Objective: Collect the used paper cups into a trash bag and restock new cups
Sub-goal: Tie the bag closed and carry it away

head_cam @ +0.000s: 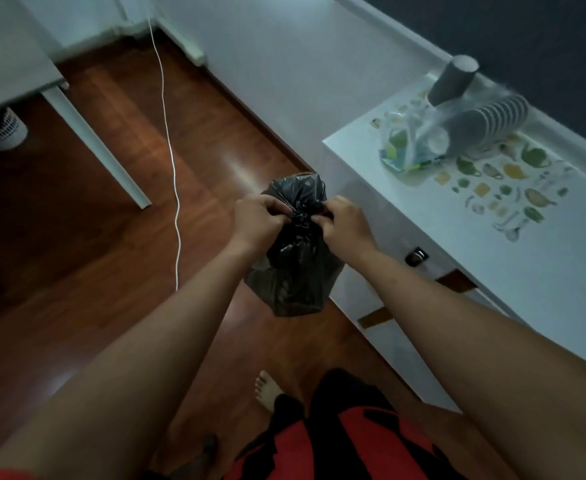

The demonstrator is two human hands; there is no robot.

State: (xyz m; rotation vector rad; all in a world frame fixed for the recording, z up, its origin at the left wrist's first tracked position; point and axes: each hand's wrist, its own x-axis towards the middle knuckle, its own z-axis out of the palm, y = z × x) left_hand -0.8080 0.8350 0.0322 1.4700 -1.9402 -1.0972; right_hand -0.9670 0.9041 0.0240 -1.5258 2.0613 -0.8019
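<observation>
A black trash bag (293, 271) hangs above the wooden floor in front of me, bulging with hidden contents. My left hand (258, 216) and my right hand (343, 223) both pinch its bunched neck from either side, fingers closed on the plastic. To the right, on the white cabinet top (561, 258), a stack of paper cups (488, 121) lies on its side in a clear plastic sleeve. One grey cup (452, 79) stands upside down behind the stack.
A white cable (172, 150) runs across the floor from the far wall. A white desk with a leg (94, 140) stands at the left, with a white mesh bin (6, 129) under it. The cabinet top carries printed pictures (513, 181). My bare foot (267, 389) is below.
</observation>
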